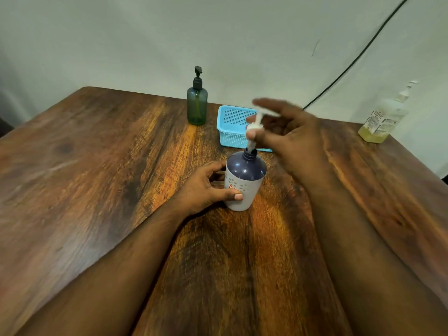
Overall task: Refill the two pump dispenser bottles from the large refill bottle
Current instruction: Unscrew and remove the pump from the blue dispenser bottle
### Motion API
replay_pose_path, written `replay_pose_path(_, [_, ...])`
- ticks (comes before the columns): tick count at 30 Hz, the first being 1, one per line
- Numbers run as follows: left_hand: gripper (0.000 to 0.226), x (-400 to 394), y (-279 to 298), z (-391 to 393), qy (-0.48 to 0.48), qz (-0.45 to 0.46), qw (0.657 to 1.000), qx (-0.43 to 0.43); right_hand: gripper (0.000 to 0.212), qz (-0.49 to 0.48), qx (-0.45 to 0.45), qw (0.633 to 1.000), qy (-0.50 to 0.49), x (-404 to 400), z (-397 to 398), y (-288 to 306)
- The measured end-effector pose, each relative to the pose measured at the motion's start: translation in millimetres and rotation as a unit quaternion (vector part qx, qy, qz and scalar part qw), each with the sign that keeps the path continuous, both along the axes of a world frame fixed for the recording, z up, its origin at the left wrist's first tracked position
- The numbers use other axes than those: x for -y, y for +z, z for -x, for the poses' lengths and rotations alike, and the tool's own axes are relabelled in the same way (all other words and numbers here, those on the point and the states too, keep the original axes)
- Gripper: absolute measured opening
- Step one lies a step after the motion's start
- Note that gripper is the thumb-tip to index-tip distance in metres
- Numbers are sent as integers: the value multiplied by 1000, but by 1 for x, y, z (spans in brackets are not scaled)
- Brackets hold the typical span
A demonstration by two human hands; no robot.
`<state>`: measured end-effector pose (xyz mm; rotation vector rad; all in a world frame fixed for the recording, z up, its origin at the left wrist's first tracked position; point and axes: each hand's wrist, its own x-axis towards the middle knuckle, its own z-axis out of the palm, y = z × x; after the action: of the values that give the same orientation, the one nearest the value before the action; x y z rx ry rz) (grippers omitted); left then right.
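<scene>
The white bottle with a dark top stands upright mid-tabletop, gripped round its side by the left hand. The right hand pinches the white pump, its tube in the bottle's neck. Behind stand a blue basket and green bottle; the refill bottle stands far right

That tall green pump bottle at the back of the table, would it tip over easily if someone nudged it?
Probably yes. The translucent green plastic bottle is tall and narrow with a black pump on top, so a push up high would likely topple it. It looks nearly empty, so probably light. It would likely slide on the smooth wooden table.
</scene>
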<state>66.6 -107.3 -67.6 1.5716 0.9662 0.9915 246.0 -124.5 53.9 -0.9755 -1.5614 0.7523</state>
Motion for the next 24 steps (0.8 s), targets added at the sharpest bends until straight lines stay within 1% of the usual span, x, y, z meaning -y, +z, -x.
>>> replay_pose_path(1, [66, -1, 0, 1, -2, 0, 1000, -3, 50, 2, 17, 1000, -4, 0, 2, -4])
replay_pose_path(4, [63, -1, 0, 0, -2, -3, 1000, -4, 50, -18, -11, 999, -39, -1, 4, -4])
replay_pose_path(7, [71, -2, -3, 1, 3, -12, 1000, -20, 50, 6, 92, 996, -18, -1, 4, 0])
replay_pose_path(8, [71, -2, -2, 1, 2, -13, 1000, -23, 50, -2, 94, 995, -28, 1, 3, 3])
replay_pose_path(11, [62, -2, -2, 1, 9, -17, 999, -26, 51, -58, 26, 997, -43, 11, 2, 21])
replay_pose_path(13, [61, 0, -2, 0, 13, -17, 999, -37, 51, -107, 23, 993, -42, 19, 3, 34])
replay_pose_path(14, [65, 1, 0, 1, 7, -14, 999, -35, 51, -128, 30, 990, -42, 22, 5, 41])
replay_pose_path(17, [98, 6, 8, 12, 9, 11, 1000, -12, 53, -185, 68, 980, -18, 32, 15, 57])
replay_pose_path(19, [105, 8, 14, 25, 36, 8, 999, -20, 58, -229, 111, 967, 13, 42, 21, 65])
replay_pose_path(21, [102, 10, 19, 44, 53, 10, 997, -54, 57, -305, 185, 934, 21, 50, 29, 66])
replay_pose_path(23, [85, 13, 19, 67, 59, 14, 993, -104, 46, -378, 237, 894, 28, 50, 40, 56])
replay_pose_path(24, [76, 13, 20, 78, 65, 14, 987, -147, 40, -395, 255, 882, 45, 46, 44, 49])
